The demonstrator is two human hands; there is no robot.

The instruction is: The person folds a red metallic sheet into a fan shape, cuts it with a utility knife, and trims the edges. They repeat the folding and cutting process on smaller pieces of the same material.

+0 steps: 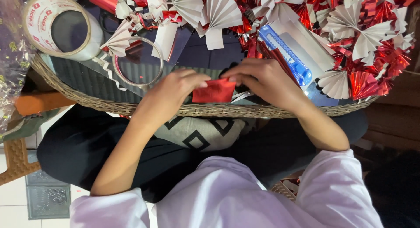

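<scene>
- My left hand [168, 94] and my right hand [262, 81] meet over the near edge of the wicker tray [87, 101] that rests across my lap.
- Between them I hold a small piece of red foil paper [214, 91]; it lies almost flat, just above the tray's rim.
- My left grip is narrow: thumb and fingertips pinch the left edge of the red paper.
- My right grip is narrow too, closed on the paper's upper right corner, with the fingers curled over it.
- Just under my right hand something thin and silvery pokes out beside the paper; I cannot tell what it is.
- A blue utility knife [286, 55] lies on the tray just beyond my right hand, slanting away from me and resting partly on a white strip.
- A heap of folded paper fans [363, 35], red foil and white, fills the far and right side of the tray.
- A thin, nearly spent tape ring [139, 62] lies flat just beyond my left hand.
- A big roll of clear packing tape [59, 27] stands at the far left corner of the tray, well apart from both hands.
- Below the tray, a patterned cushion [201, 134] sits on my lap, touching the rim's underside.
</scene>
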